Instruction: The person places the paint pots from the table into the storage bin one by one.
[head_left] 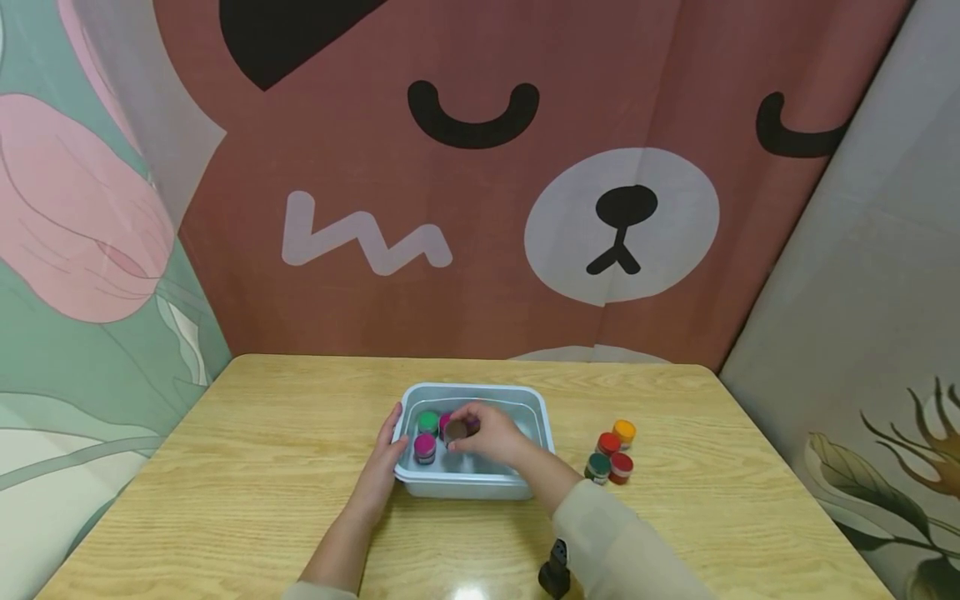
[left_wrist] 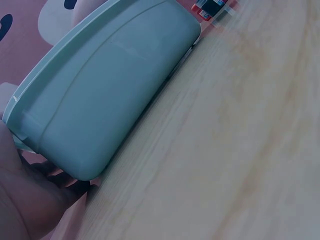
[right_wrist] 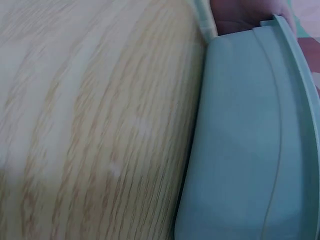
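Hanging behind wooden table [head_left: 270, 467] was bear-print curtain [head_left: 480, 312]. Pale blue tub [head_left: 472, 488] sat on table. Left hand [head_left: 381, 460] gripped tub's left end, thumb over rim. Right hand [head_left: 487, 432] was at tub, fingers narrow, pinching brown-lidded jar [head_left: 455, 430]; whether jar touched tub floor, couldn't tell. Green-lidded jar [head_left: 428, 423] and magenta-lidded jar [head_left: 425, 448] stood in tub's left part, more jars partly hidden by right hand. Right of tub clustered orange-lidded jar [head_left: 624, 432], two red-lidded jars [head_left: 621, 467], dark-green-lidded jar [head_left: 597, 468].
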